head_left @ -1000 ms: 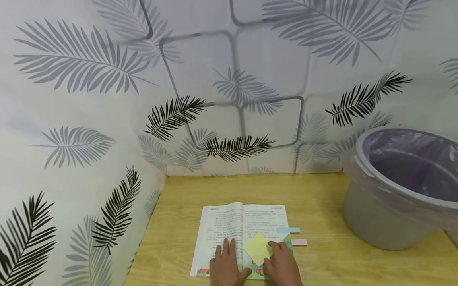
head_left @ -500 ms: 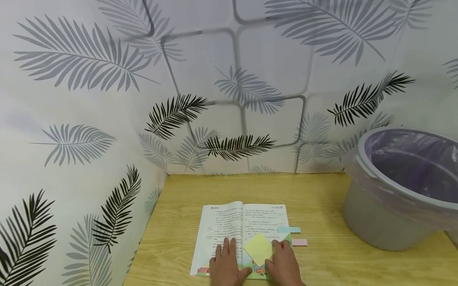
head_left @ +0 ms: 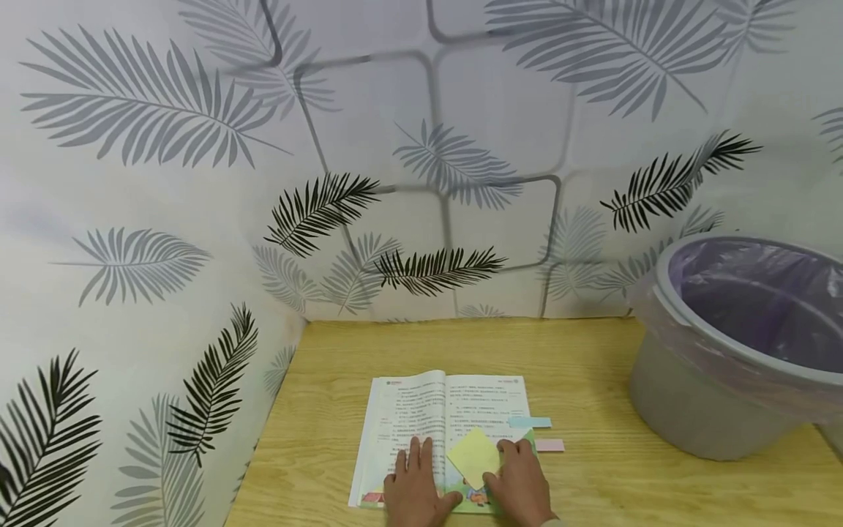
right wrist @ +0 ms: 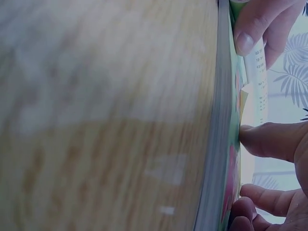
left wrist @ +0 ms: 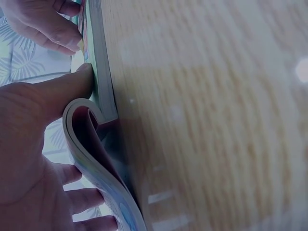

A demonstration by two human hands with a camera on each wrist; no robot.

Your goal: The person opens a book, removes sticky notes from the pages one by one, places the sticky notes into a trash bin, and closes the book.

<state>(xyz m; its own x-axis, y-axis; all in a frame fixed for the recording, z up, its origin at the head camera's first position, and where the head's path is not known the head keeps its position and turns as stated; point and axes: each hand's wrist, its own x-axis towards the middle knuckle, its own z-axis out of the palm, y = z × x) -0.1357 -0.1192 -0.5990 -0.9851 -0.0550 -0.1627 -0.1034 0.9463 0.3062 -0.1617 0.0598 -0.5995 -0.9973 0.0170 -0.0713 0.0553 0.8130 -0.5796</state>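
An open book point(head_left: 410, 410) lies on the wooden table, printed pages facing up. On its right page sits a yellow sticky note point(head_left: 474, 457), turned like a diamond. My left hand point(head_left: 416, 487) rests on the lower left page, fingers spread, its thumb point(left wrist: 72, 84) reaching across the fold. My right hand point(head_left: 523, 483) is at the note's right side. Its thumb point(right wrist: 269, 139) and index finger point(right wrist: 264, 197) press down apart from each other, the thumb at the note's lower right edge. The other right fingers are bent beneath. Part of the note's right corner is hidden.
A blue tab point(head_left: 530, 422) and a pink tab point(head_left: 549, 445) stick out from the book's right edge. A large grey bin point(head_left: 711, 410) with a clear purplish liner stands at the right. Leaf-patterned wall covering point(head_left: 421, 146) rises behind the table point(head_left: 474, 348).
The right index finger has shifted from over the note to its right edge, and the thumb has moved slightly left onto the note's lower edge. My left hand has stayed in place.
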